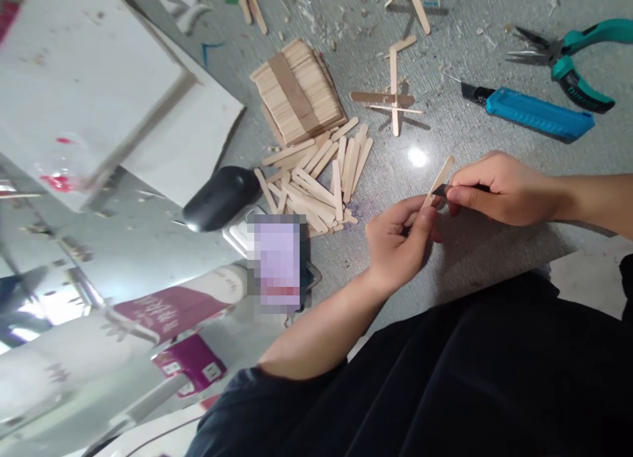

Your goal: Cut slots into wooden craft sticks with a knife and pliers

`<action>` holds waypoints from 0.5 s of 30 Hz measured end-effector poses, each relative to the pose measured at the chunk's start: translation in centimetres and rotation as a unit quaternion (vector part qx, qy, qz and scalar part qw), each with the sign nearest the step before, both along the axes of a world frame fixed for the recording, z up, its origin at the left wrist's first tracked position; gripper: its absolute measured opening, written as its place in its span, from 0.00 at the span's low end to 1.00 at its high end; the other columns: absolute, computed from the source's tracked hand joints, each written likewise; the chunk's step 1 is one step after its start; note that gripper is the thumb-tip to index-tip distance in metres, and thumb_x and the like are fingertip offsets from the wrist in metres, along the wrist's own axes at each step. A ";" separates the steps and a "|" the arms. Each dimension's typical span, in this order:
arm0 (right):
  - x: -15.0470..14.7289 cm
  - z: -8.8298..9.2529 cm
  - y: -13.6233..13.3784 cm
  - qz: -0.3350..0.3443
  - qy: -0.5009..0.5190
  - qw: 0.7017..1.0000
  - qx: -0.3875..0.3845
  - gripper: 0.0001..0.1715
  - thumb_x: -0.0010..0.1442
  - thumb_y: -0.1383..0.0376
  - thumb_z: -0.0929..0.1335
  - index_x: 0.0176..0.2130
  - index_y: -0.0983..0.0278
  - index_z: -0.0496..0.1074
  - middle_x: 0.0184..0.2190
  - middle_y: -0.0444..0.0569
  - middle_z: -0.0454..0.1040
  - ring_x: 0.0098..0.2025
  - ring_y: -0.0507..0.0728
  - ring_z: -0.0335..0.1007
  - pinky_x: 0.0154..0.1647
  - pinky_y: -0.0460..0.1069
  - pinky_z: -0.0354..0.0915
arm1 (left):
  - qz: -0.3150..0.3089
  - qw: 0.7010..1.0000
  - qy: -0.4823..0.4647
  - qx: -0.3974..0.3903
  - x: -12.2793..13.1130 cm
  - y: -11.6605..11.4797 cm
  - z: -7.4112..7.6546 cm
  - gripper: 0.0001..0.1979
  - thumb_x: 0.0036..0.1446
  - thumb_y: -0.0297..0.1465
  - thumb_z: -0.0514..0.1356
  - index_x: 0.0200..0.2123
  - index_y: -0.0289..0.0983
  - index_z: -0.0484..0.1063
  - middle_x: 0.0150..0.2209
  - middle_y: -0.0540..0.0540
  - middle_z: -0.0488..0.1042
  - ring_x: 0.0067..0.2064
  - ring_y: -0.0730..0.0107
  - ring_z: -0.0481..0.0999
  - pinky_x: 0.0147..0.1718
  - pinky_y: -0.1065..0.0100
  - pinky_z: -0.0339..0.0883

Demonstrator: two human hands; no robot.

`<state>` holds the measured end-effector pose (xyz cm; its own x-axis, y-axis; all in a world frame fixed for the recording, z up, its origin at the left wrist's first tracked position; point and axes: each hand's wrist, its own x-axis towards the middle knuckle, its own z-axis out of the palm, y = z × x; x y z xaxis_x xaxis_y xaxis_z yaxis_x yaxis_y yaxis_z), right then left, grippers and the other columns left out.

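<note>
My left hand is closed in a pinch on the lower end of a wooden craft stick, which points up and to the right. My right hand is closed around a small dark blade tool whose tip rests against the stick. Both hands hover just above the grey floor, in front of my dark-clothed lap. A loose heap of craft sticks lies to the left of my left hand, with a banded bundle of sticks behind it.
A blue utility knife and teal-handled pliers lie at the far right. Glued stick crosses sit beyond the hands. A black object, a phone, white boards and purple-labelled packaging crowd the left.
</note>
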<state>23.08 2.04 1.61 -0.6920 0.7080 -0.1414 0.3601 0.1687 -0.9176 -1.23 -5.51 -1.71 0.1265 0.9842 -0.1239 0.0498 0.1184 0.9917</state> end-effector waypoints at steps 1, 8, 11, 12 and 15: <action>0.0 -0.1 0.0 0.002 -0.006 1.000 0.010 0.24 0.84 0.54 0.68 0.38 0.59 0.83 0.33 0.45 0.85 0.36 0.54 0.79 0.42 0.51 0.67 | -0.001 1.000 -0.013 0.001 0.1 0.1 -0.1 0.22 0.78 0.54 0.73 0.48 0.41 0.92 0.23 0.50 0.84 0.21 0.71 0.79 0.25 0.68 0.75; -0.4 -0.7 -0.6 0.001 -0.025 0.991 0.130 0.27 0.86 0.50 0.65 0.33 0.56 0.71 0.32 0.47 0.79 0.36 0.56 0.73 0.42 0.54 0.65 | 0.003 0.997 -0.080 -0.010 0.7 1.0 -0.3 0.25 0.72 0.57 0.77 0.43 0.40 0.90 0.22 0.50 0.83 0.17 0.76 0.72 0.18 0.72 0.66; -0.5 -1.0 -1.2 -0.002 -0.021 0.977 0.211 0.27 0.87 0.54 0.64 0.34 0.57 0.70 0.32 0.47 0.76 0.35 0.55 0.70 0.40 0.53 0.63 | -0.003 0.996 -0.091 -0.017 0.8 1.0 -0.4 0.26 0.71 0.58 0.78 0.43 0.39 0.90 0.23 0.49 0.84 0.18 0.76 0.73 0.18 0.73 0.66; -0.5 -1.1 -1.5 0.003 -0.024 0.970 0.241 0.26 0.88 0.55 0.63 0.35 0.58 0.73 0.33 0.47 0.77 0.36 0.55 0.71 0.41 0.52 0.63 | -0.005 0.995 -0.094 -0.017 0.8 1.0 -0.4 0.26 0.71 0.58 0.78 0.43 0.39 0.90 0.23 0.49 0.84 0.18 0.77 0.73 0.18 0.73 0.67; -0.3 -1.4 -2.1 0.025 -0.070 0.937 0.341 0.27 0.90 0.58 0.61 0.42 0.63 0.81 0.38 0.52 0.83 0.38 0.56 0.76 0.40 0.52 0.63 | -0.007 0.995 -0.099 -0.015 0.8 1.0 -0.5 0.26 0.71 0.57 0.78 0.44 0.39 0.90 0.23 0.49 0.84 0.18 0.77 0.74 0.18 0.74 0.67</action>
<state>22.76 -0.06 0.22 -0.7352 0.6341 0.2395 0.4454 0.7183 -0.5345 -0.38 -4.51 -2.17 0.1658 0.9783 -0.1244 -0.1438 0.1488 0.9784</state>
